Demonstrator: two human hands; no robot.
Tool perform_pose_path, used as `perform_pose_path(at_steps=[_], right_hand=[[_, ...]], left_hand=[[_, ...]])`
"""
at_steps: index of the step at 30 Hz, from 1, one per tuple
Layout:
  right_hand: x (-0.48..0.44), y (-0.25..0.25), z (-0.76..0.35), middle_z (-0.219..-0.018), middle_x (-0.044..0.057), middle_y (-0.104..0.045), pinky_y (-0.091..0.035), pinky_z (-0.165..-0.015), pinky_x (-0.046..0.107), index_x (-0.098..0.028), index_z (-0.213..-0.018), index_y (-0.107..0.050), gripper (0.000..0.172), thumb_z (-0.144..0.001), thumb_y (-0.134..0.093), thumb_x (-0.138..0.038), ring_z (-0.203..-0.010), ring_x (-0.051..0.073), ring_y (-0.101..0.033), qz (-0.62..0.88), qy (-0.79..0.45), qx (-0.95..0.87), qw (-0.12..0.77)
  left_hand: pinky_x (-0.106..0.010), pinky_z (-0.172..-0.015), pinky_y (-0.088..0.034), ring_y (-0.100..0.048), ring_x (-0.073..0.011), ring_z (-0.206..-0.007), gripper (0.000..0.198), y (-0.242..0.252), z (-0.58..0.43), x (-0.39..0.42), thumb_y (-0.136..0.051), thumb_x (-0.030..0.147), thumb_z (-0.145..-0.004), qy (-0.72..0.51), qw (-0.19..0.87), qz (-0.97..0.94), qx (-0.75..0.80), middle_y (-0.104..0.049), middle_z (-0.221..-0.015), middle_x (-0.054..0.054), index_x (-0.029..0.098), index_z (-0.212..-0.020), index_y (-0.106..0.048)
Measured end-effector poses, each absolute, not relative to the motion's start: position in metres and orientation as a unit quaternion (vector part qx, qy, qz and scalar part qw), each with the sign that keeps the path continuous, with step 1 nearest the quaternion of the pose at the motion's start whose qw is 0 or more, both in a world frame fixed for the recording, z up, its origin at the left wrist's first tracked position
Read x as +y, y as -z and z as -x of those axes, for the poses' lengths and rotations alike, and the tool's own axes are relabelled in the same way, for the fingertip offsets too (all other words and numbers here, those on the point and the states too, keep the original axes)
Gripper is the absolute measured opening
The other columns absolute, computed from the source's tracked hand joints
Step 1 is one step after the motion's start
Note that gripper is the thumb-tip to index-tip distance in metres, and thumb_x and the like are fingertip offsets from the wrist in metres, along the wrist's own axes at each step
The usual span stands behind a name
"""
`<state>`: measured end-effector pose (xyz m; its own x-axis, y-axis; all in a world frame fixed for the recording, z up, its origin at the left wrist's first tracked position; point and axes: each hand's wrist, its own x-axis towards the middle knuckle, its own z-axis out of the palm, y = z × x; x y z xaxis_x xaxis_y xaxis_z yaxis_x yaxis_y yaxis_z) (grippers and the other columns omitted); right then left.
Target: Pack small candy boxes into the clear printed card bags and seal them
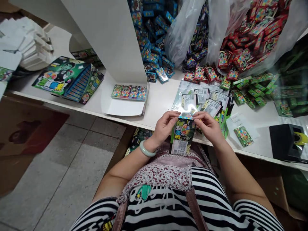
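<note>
Both my hands hold one green printed packet (183, 134) upright over the front edge of the white table (161, 102). My left hand (166, 125), with a pale bangle at the wrist, pinches the packet's top left corner. My right hand (208, 126) pinches its top right corner. The fingers of both hands are closed on the packet's clear top flap. Just behind my hands lies a fanned pile of clear sleeves and printed cards (207, 99).
A white display box (125, 106) holding a row of small packs (130, 92) stands left of my hands. Heaps of small blue boxes (154, 41), red boxes (247, 38) and green boxes (260, 89) fill the back. A black device (286, 141) sits far right; a green printed carton (64, 78) lies left.
</note>
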<state>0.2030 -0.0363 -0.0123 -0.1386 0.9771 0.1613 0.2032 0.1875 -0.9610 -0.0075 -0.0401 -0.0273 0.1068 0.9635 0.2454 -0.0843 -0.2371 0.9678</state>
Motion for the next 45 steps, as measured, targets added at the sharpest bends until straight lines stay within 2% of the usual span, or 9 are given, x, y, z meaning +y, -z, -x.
perform_pose_path(at_steps=[5, 10, 16, 20, 25, 31, 34, 42, 45], right_hand=[[-0.03, 0.002, -0.202, -0.093, 0.002, -0.068, -0.056, -0.065, 0.029, -0.027, -0.105, -0.06, 0.029, -0.083, -0.073, -0.041, -0.085, 0.017, -0.067, 0.464, -0.479, -0.576, 0.473], [-0.034, 0.006, -0.197, -0.093, 0.005, -0.069, -0.053, -0.067, 0.031, -0.022, -0.073, -0.062, 0.025, -0.085, -0.071, -0.042, -0.088, 0.018, -0.065, 0.44, -0.429, -0.677, 0.405], [-0.042, 0.019, -0.197, -0.076, 0.002, -0.069, -0.051, -0.064, 0.032, -0.022, -0.082, -0.065, 0.021, -0.089, -0.065, -0.043, -0.069, 0.016, -0.063, 0.484, -0.425, -0.655, 0.395], [-0.051, 0.02, -0.212, -0.085, 0.004, -0.073, -0.055, -0.074, 0.034, -0.022, -0.088, -0.068, 0.025, -0.09, -0.065, -0.047, -0.08, 0.018, -0.069, 0.448, -0.483, -0.645, 0.387], [-0.057, 0.036, -0.22, -0.081, 0.003, -0.073, -0.055, -0.066, 0.032, -0.024, -0.082, -0.068, 0.031, -0.093, -0.06, -0.053, -0.073, 0.018, -0.069, 0.463, -0.539, -0.563, 0.422], [-0.051, 0.03, -0.213, -0.097, 0.004, -0.074, -0.058, -0.071, 0.038, -0.036, -0.108, -0.067, 0.025, -0.091, -0.061, -0.054, -0.088, 0.023, -0.072, 0.449, -0.538, -0.459, 0.546], [-0.043, 0.018, -0.21, -0.1, 0.005, -0.074, -0.055, -0.068, 0.038, -0.045, -0.117, -0.065, 0.042, -0.078, -0.079, -0.041, -0.085, 0.023, -0.07, 0.476, -0.477, -0.443, 0.591], [-0.05, 0.025, -0.211, -0.085, 0.002, -0.071, -0.051, -0.065, 0.034, -0.025, -0.096, -0.076, 0.024, -0.086, -0.069, -0.046, -0.067, 0.017, -0.062, 0.558, -0.364, -0.576, 0.474], [-0.051, 0.027, -0.207, -0.087, 0.002, -0.072, -0.053, -0.061, 0.032, -0.025, -0.099, -0.072, 0.027, -0.082, -0.074, -0.045, -0.068, 0.017, -0.064, 0.548, -0.37, -0.545, 0.516]], left_hand=[[-0.028, -0.082, -0.057, -0.07, -0.0139, -0.091, 0.025, 0.017, 0.006, -0.031, -0.07, 0.036, -0.091, -0.562, 0.506, -0.533, 0.38, -0.073, -0.098, -0.003, 0.023, -0.111, -0.064], [-0.029, -0.078, -0.057, -0.069, -0.0156, -0.088, 0.017, 0.02, 0.004, -0.035, -0.072, 0.035, -0.09, -0.521, 0.518, -0.577, 0.358, -0.071, -0.091, -0.004, 0.018, -0.089, -0.07], [-0.032, -0.084, -0.057, -0.069, -0.0163, -0.089, 0.037, 0.034, 0.021, -0.034, -0.06, 0.055, -0.093, -0.525, 0.551, -0.556, 0.336, -0.07, -0.095, -0.006, 0.02, -0.099, -0.07], [-0.037, -0.093, -0.056, -0.069, -0.0225, -0.106, 0.06, 0.044, 0.052, -0.05, -0.09, 0.048, -0.066, -0.417, 0.595, -0.635, 0.261, -0.07, -0.111, -0.009, 0.022, -0.114, -0.063], [-0.03, -0.084, -0.056, -0.067, -0.0155, -0.092, 0.014, 0.055, 0.045, -0.075, -0.068, 0.032, -0.091, -0.422, 0.526, -0.644, 0.362, -0.069, -0.097, -0.006, 0.019, -0.092, -0.064], [-0.027, -0.08, -0.054, -0.064, -0.0144, -0.091, 0.022, 0.039, 0.012, -0.052, -0.067, 0.039, -0.092, -0.549, 0.45, -0.584, 0.394, -0.065, -0.096, -0.005, 0.02, -0.102, -0.062], [-0.024, -0.074, -0.053, -0.061, -0.0144, -0.091, 0.036, 0.024, 0.01, -0.038, -0.065, 0.041, -0.092, -0.561, 0.465, -0.562, 0.39, -0.062, -0.097, -0.004, 0.024, -0.123, -0.059], [-0.033, -0.089, -0.051, -0.06, -0.0167, -0.094, 0.033, 0.02, 0.017, -0.052, -0.064, 0.038, -0.091, -0.476, 0.529, -0.578, 0.399, -0.064, -0.109, -0.008, 0.02, -0.12, -0.066], [-0.032, -0.085, -0.051, -0.06, -0.016, -0.09, 0.031, 0.022, 0.016, -0.046, -0.069, 0.043, -0.088, -0.494, 0.523, -0.559, 0.411, -0.065, -0.104, -0.007, 0.019, -0.108, -0.067]])
